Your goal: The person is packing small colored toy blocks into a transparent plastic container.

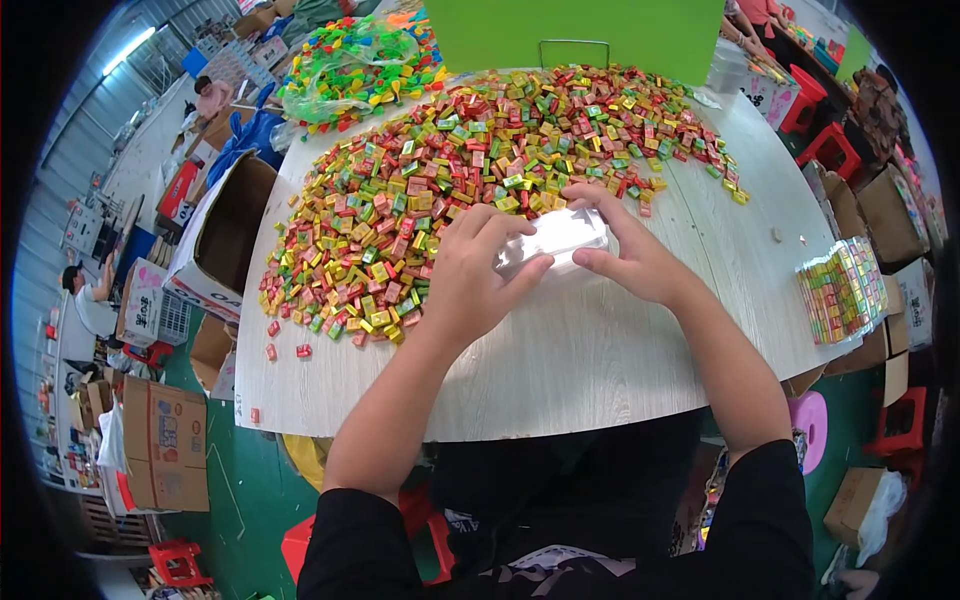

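Between my two hands I hold a clear plastic box (pixel 562 236), tilted above the table, with glare across its top. My left hand (pixel 482 262) is closed round its left end, thumb along the near edge. Around its right end curl the fingers and thumb of my right hand (pixel 628 250). Just beyond both hands spreads a large heap of small wrapped candies (pixel 450 170) in red, yellow, green and pink. Whether anything lies inside the box cannot be made out through the glare.
Bagged green, yellow and red plastic pieces (pixel 365 70) lie at the table's far left. A green panel (pixel 575 35) stands behind the heap. Packed candy boxes (pixel 840 290) are stacked at the right edge of the pale table (pixel 560 385). An open carton (pixel 225 225) adjoins the left edge.
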### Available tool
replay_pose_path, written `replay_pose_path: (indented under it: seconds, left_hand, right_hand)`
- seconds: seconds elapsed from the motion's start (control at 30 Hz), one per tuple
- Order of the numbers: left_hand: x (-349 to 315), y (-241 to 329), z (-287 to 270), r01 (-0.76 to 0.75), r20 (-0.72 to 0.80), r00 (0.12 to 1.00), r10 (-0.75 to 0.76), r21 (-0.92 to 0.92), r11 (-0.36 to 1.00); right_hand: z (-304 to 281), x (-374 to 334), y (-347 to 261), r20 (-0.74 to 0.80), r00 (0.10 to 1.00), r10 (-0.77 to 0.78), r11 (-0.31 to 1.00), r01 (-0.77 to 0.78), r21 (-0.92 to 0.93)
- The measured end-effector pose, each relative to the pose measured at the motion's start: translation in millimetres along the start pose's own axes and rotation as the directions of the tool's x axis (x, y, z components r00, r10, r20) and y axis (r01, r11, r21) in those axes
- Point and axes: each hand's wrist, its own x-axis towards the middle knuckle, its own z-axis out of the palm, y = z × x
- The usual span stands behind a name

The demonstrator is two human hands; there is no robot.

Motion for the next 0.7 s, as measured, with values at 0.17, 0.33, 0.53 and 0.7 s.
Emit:
replay_pose_path:
  seconds: [0.17,0.33,0.53,0.7]
  left_hand:
    - [0.0,3.1,0.3,0.007,-0.005,1.000,-0.007,0.010,1.000]
    - [-0.2,3.6,2.2,-0.075,-0.007,0.997,0.076,0.107,0.991]
    - [0.3,5.3,2.3,-0.037,0.016,0.999,0.036,0.101,0.994]
    - [0.6,3.0,1.7,-0.042,0.027,0.999,0.039,0.105,0.994]
  right_hand:
    - [0.7,-0.6,-1.5,0.007,1.000,-0.006,0.999,0.006,0.034]
    - [5.2,0.1,-5.8,0.034,0.992,0.118,0.982,-0.122,0.147]
    - [1.3,1.4,1.3,0.068,0.993,0.097,0.978,-0.107,0.177]
    - [0.0,2.1,5.8,0.089,0.986,0.139,0.955,-0.157,0.253]
